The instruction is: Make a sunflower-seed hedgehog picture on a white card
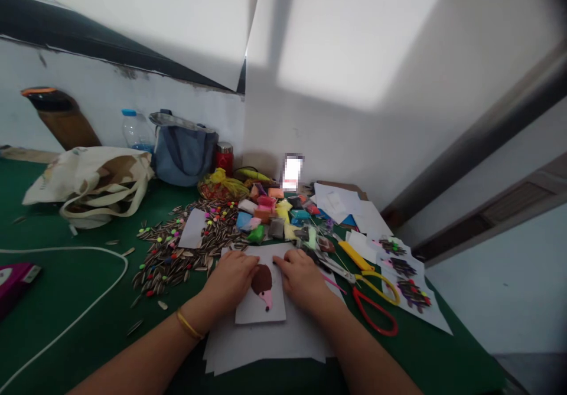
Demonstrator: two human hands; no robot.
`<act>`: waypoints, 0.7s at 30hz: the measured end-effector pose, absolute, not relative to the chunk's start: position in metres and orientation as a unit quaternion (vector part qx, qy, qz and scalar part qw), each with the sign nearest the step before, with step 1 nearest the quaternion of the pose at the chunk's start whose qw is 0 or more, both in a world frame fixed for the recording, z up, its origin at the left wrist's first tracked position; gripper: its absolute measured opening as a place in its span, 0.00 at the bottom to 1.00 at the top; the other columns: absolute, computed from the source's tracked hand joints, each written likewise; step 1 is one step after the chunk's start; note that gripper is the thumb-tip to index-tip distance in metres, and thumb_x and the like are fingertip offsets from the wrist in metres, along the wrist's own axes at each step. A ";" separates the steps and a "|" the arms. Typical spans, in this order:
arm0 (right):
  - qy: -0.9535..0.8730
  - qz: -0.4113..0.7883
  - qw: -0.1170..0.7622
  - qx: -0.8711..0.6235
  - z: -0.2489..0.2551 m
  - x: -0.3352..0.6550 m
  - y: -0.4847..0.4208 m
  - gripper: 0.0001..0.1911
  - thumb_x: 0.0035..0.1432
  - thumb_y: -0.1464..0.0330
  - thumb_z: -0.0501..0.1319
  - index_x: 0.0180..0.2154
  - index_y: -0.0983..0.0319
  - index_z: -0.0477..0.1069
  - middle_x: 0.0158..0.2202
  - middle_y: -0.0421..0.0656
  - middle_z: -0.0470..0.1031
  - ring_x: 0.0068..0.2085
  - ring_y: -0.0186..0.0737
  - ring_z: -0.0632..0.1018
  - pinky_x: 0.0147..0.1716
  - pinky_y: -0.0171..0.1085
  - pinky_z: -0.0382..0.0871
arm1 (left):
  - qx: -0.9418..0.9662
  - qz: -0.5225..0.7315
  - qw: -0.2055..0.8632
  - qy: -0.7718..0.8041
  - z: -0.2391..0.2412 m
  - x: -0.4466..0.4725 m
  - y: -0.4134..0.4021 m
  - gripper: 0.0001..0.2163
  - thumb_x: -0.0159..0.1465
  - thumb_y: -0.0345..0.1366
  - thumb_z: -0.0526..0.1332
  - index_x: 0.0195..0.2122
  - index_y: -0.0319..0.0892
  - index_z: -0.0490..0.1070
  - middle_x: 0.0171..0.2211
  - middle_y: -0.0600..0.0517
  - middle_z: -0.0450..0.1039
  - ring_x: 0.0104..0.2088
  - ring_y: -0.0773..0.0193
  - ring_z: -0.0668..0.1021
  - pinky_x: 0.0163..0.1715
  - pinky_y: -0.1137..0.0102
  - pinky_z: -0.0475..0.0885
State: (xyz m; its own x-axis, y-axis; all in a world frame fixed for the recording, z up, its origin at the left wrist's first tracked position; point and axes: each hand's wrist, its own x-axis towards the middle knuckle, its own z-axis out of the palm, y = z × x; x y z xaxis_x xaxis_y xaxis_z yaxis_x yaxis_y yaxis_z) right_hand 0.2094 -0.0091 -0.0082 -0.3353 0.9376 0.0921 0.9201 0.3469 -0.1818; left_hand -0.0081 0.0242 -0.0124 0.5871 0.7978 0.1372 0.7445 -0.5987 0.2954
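Observation:
A small white paper card lies on a stack of larger white sheets in front of me. On the card is a brown and pink hedgehog figure with a dark nose tip, apparently of modelling clay. My left hand, with a yellow band at the wrist, grips the card's left side, its fingertips beside the brown body. From the right, my right hand holds the card's upper right edge, thumb toward the figure and fingers curled. The undersides of both hands are hidden.
Sunflower seeds with coloured bits spread at left; clay packets lie behind the card. Scissors and a yellow cutter lie right, near seed-decorated sheets. A white cable, cloth bags and a phone surround them.

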 end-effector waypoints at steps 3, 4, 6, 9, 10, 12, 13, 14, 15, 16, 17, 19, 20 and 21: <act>-0.823 0.040 0.083 -0.560 -0.007 0.210 -0.010 0.20 0.61 0.73 0.58 0.54 0.55 0.73 0.43 0.45 0.71 0.46 0.44 0.68 0.49 0.40 0.59 | 0.883 0.129 0.103 0.439 -0.012 -0.008 0.024 0.13 0.70 0.35 0.51 0.46 0.42 0.74 0.39 0.46 0.78 0.45 0.54 0.75 0.48 0.60 0.64; -0.826 0.036 0.082 -0.556 -0.006 0.210 -0.011 0.20 0.61 0.73 0.58 0.53 0.55 0.73 0.42 0.45 0.71 0.46 0.44 0.68 0.48 0.40 0.58 | 0.883 0.130 0.103 0.439 -0.011 -0.008 0.024 0.13 0.70 0.35 0.51 0.46 0.42 0.74 0.39 0.46 0.78 0.45 0.54 0.75 0.47 0.60 0.64; -0.831 0.027 0.080 -0.550 -0.006 0.210 -0.011 0.20 0.61 0.72 0.58 0.54 0.55 0.72 0.42 0.45 0.71 0.46 0.45 0.68 0.46 0.41 0.58 | 0.883 0.130 0.103 0.438 -0.011 -0.008 0.024 0.13 0.70 0.35 0.51 0.46 0.43 0.74 0.39 0.46 0.78 0.45 0.54 0.75 0.47 0.60 0.64; -0.832 0.013 0.078 -0.548 -0.006 0.209 -0.011 0.22 0.62 0.72 0.58 0.57 0.54 0.70 0.42 0.46 0.71 0.45 0.46 0.68 0.42 0.41 0.57 | 0.885 0.128 0.103 0.436 -0.011 -0.008 0.024 0.13 0.70 0.35 0.51 0.47 0.43 0.74 0.39 0.47 0.78 0.45 0.54 0.75 0.48 0.60 0.63; -0.834 0.011 0.081 -0.546 -0.006 0.209 -0.011 0.20 0.61 0.72 0.58 0.55 0.54 0.71 0.41 0.45 0.71 0.44 0.46 0.68 0.41 0.41 0.56 | 0.885 0.129 0.103 0.435 -0.011 -0.008 0.024 0.12 0.70 0.34 0.51 0.47 0.43 0.74 0.40 0.47 0.78 0.45 0.54 0.75 0.48 0.60 0.63; -0.835 0.006 0.092 -0.543 -0.007 0.209 -0.011 0.17 0.61 0.72 0.59 0.50 0.53 0.74 0.40 0.44 0.71 0.44 0.45 0.68 0.41 0.42 0.56 | 0.885 0.130 0.104 0.435 -0.012 -0.008 0.024 0.12 0.70 0.34 0.51 0.47 0.43 0.73 0.40 0.47 0.78 0.46 0.54 0.75 0.48 0.60 0.63; -0.834 0.005 0.099 -0.542 -0.007 0.210 -0.011 0.16 0.60 0.72 0.60 0.49 0.53 0.75 0.39 0.44 0.71 0.44 0.45 0.68 0.41 0.42 0.56 | 0.885 0.130 0.105 0.434 -0.013 -0.008 0.024 0.12 0.70 0.34 0.51 0.47 0.43 0.73 0.40 0.47 0.78 0.46 0.54 0.75 0.48 0.60 0.63; -0.833 0.005 0.105 -0.543 -0.008 0.210 -0.010 0.17 0.60 0.72 0.60 0.49 0.53 0.75 0.40 0.44 0.71 0.44 0.45 0.68 0.41 0.42 0.56 | 0.885 0.130 0.104 0.435 -0.013 -0.008 0.024 0.12 0.70 0.35 0.51 0.46 0.43 0.73 0.40 0.47 0.78 0.46 0.54 0.75 0.48 0.60 0.63; -0.833 0.006 0.110 -0.542 -0.009 0.211 -0.010 0.18 0.59 0.72 0.61 0.50 0.54 0.74 0.40 0.44 0.72 0.44 0.46 0.68 0.41 0.42 0.57 | 0.885 0.128 0.104 0.436 -0.013 -0.008 0.024 0.12 0.70 0.35 0.51 0.46 0.43 0.73 0.41 0.47 0.78 0.46 0.54 0.75 0.48 0.59 0.63; -0.834 0.010 0.115 -0.540 -0.010 0.212 -0.010 0.20 0.58 0.72 0.61 0.52 0.55 0.73 0.41 0.45 0.72 0.44 0.45 0.68 0.41 0.42 0.57 | 0.884 0.127 0.103 0.437 -0.013 -0.008 0.024 0.12 0.70 0.35 0.50 0.46 0.43 0.74 0.41 0.47 0.78 0.46 0.54 0.75 0.49 0.59 0.63; -0.835 0.015 0.120 -0.537 -0.012 0.212 -0.009 0.20 0.58 0.72 0.62 0.52 0.55 0.73 0.41 0.44 0.72 0.44 0.45 0.68 0.41 0.41 0.57 | 0.884 0.127 0.102 0.438 -0.013 -0.008 0.024 0.13 0.71 0.35 0.50 0.46 0.43 0.74 0.40 0.47 0.78 0.46 0.54 0.75 0.49 0.59 0.63; -0.834 0.022 0.138 -0.534 -0.016 0.213 -0.007 0.18 0.59 0.73 0.61 0.50 0.54 0.75 0.40 0.44 0.72 0.43 0.44 0.69 0.42 0.41 0.58 | 0.884 0.130 0.103 0.437 -0.013 -0.008 0.024 0.13 0.71 0.35 0.50 0.46 0.43 0.74 0.40 0.47 0.78 0.46 0.54 0.75 0.48 0.59 0.63; -0.831 0.024 0.149 -0.536 -0.018 0.213 -0.006 0.15 0.60 0.73 0.60 0.48 0.54 0.76 0.39 0.43 0.72 0.43 0.43 0.69 0.43 0.41 0.58 | 0.884 0.133 0.104 0.436 -0.014 -0.009 0.024 0.13 0.70 0.35 0.50 0.46 0.43 0.74 0.40 0.47 0.78 0.45 0.54 0.75 0.48 0.60 0.63; -0.825 0.024 0.159 -0.541 -0.020 0.212 -0.004 0.13 0.61 0.72 0.60 0.46 0.54 0.77 0.38 0.43 0.72 0.42 0.43 0.69 0.43 0.40 0.59 | 0.884 0.135 0.104 0.435 -0.014 -0.009 0.024 0.13 0.70 0.35 0.50 0.46 0.43 0.74 0.40 0.47 0.78 0.45 0.55 0.75 0.48 0.60 0.63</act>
